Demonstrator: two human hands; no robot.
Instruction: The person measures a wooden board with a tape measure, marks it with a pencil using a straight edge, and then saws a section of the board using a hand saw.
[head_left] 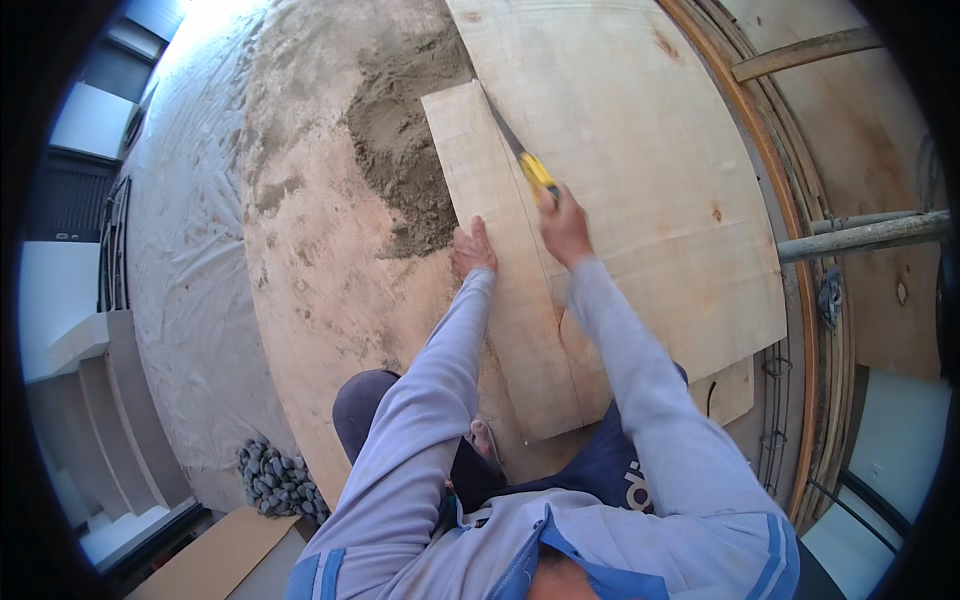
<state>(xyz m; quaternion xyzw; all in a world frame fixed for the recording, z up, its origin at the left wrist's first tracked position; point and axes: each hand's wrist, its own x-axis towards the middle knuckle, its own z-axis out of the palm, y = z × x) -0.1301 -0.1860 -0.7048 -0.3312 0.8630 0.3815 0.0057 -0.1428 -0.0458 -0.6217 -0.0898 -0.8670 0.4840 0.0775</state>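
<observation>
My right hand (566,228) is closed round the yellow and black handle of a hand saw (537,172). Its narrow dark blade points away from me, along the cut between a long plywood strip (510,270) and the large pale plywood sheet (650,190). The hand and handle are slightly blurred. My left hand (474,248) grips the left edge of the strip, thumb on top; its other fingers are partly hidden. Just beyond that hand, a heap of grey-brown sand (400,150) lies against the strip's edge.
A sand-smeared board (310,270) lies under the work, with plastic sheeting (190,250) to its left. Grey stones (275,478) are piled at lower left, near a cardboard piece (215,555). Metal pipes (865,237) and stacked timber (800,200) line the right side.
</observation>
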